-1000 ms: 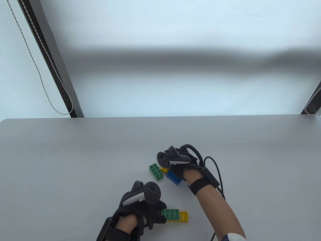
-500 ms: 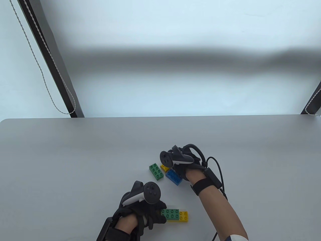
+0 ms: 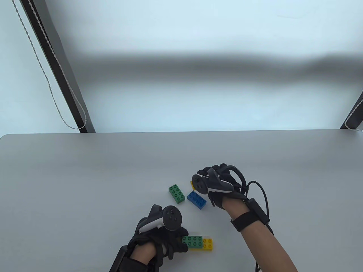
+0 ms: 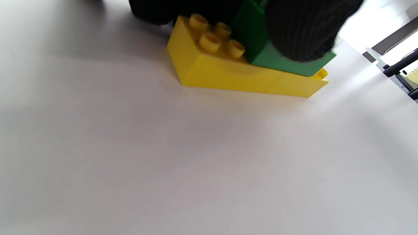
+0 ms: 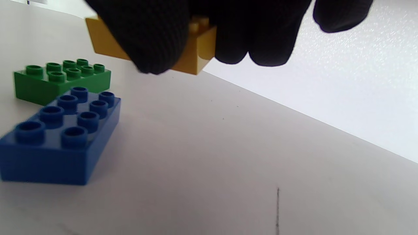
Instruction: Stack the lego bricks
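A green brick (image 3: 192, 240) sits stacked on a long yellow brick (image 3: 207, 244) near the table's front edge. My left hand (image 3: 170, 240) holds this stack at its left end; in the left wrist view a finger rests on the green brick (image 4: 287, 62) above the yellow one (image 4: 228, 73). My right hand (image 3: 211, 184) grips a small yellow brick (image 5: 199, 49) and holds it above the table; only a sliver of it shows in the table view (image 3: 192, 184). A loose green brick (image 3: 176, 194) and a loose blue brick (image 3: 196, 199) lie on the table left of my right hand.
The grey table (image 3: 85, 184) runs far to the left, right and back. The loose green brick (image 5: 62, 81) and blue brick (image 5: 62, 137) lie close together in the right wrist view. Glove cables (image 3: 262, 195) trail from my right wrist.
My right hand has lifted the small yellow brick from between the green and blue bricks and moved it right. The left hand and its stack have not moved.
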Action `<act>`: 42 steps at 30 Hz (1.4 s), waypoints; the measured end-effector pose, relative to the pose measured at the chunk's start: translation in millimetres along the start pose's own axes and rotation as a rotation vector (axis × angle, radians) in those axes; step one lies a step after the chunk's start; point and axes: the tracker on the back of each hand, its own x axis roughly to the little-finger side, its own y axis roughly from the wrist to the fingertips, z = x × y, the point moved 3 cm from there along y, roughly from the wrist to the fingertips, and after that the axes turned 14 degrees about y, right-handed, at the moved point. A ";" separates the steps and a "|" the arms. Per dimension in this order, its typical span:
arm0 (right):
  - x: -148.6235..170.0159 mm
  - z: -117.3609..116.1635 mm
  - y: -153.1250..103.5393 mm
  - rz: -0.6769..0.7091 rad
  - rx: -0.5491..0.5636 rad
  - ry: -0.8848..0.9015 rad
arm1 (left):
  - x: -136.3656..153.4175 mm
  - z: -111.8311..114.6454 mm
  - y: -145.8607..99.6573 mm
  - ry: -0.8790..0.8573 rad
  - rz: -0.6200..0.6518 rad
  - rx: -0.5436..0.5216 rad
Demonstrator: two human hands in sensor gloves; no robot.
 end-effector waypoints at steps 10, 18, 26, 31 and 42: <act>-1.2 17.8 -62.7 -0.003 0.042 0.030 | -0.2 -0.8 1.7 0.000 0.005 0.012; 2.0 20.4 -107.1 -0.018 0.038 0.085 | 0.2 -0.7 2.6 -0.006 0.009 0.014; 5.1 14.8 -143.5 -0.033 0.019 0.141 | 0.6 -0.2 3.0 -0.011 0.011 0.015; 5.4 4.6 -157.5 -0.038 0.006 0.176 | 0.7 -0.1 3.1 -0.013 0.011 0.014; 6.2 -26.8 -173.8 -0.037 -0.052 0.276 | 1.1 0.6 2.9 -0.025 0.014 0.021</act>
